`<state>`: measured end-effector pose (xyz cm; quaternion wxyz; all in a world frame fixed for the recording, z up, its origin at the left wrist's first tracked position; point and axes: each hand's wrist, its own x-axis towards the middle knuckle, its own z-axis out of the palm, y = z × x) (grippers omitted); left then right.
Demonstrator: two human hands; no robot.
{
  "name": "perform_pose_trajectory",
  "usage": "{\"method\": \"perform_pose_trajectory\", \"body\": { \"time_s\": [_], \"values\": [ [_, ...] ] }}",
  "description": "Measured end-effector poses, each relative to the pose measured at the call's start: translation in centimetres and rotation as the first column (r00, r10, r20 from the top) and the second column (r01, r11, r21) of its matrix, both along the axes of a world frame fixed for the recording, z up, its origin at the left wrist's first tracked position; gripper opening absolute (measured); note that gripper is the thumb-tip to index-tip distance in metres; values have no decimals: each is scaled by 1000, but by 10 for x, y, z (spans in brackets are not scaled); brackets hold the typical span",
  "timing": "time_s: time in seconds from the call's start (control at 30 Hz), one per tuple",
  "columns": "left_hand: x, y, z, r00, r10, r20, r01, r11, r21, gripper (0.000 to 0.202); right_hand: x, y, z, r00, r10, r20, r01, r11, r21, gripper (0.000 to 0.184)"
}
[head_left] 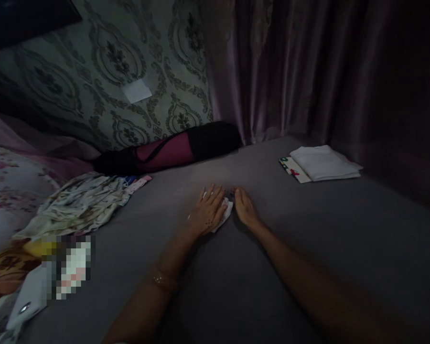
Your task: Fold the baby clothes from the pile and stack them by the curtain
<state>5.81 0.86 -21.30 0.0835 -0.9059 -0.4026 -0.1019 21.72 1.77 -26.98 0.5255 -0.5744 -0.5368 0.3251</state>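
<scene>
Grey sheet (344,224) stretches wide around white cloth (227,214), left hand (209,209) flat on it, right hand (245,207) beside its edge, grip unclear.

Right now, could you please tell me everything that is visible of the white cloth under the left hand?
The white cloth looks like soft, slightly crumpled fabric. It lies on the grey sheet, largely covered by the left hand resting on it; a strip shows towards the right hand. Its full shape is hidden.

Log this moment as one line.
left hand: flat on white cloth | right hand: beside it | grey sheet: folded cloth right, fabric pile left
</scene>
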Motion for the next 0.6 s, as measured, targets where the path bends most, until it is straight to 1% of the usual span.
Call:
{"method": "perform_pose_trajectory", "body": {
  "time_s": [0.17, 0.23, 0.33, 0.47, 0.53, 0.6],
  "values": [
    [6, -5, -22, 997, 13, -71, -22, 991, -134, 61, 1, 2, 1, 1000, -2, 8, 2, 1000, -21, 69],
    [7, -6, -26, 997, 16, -75, -29, 985, -172, 62, 1, 2, 3, 1000, 3, 24, -2, 1000, -31, 66],
    [8, -7, -27, 998, 22, -66, -35, 980, -198, 62, 1, 0, 5, 999, 5, 39, -3, 999, -41, 60],
    [8, -6, -24, 999, 18, -32, -25, 969, -245, 62, 1, -2, 6, 1000, 13, 27, -12, 999, -41, 59],
    [6, -3, -15, 1000, 8, 0, -8, 948, -319, 63, 1, -3, 7, 1000, 8, 22, -7, 999, -40, 60],
    [0, 3, -1, 997, 43, 69, -15, 931, -365, 62, 1, -4, 7, 1000, 10, 29, -8, 999, -37, 61]
  ]
}}
